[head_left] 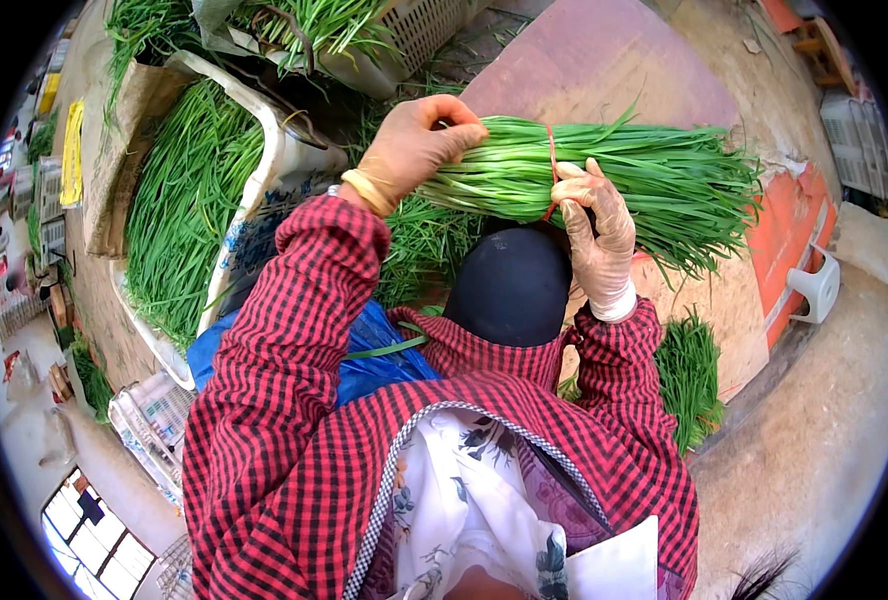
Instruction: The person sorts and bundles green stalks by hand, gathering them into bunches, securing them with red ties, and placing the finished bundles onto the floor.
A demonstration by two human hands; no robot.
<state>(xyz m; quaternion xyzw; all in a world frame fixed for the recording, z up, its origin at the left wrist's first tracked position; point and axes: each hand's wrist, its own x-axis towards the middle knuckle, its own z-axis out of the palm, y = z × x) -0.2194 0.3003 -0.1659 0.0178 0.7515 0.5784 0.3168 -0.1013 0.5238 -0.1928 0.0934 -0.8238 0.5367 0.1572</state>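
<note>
One bundle (654, 185), head view: lies crosswise in front of the person. Left hand (411, 148) pinches its stem end; right hand (599, 230) has thumb and fingers closed at the red band (552, 150). Probably light, floppy leaves, bruise-prone, maybe slick; stems stiffer. Best hold: near band. Tub (275, 135): smooth, rigid-looking, rounded rim.

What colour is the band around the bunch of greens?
Red; the band around the greens shows best in the head view.
</note>
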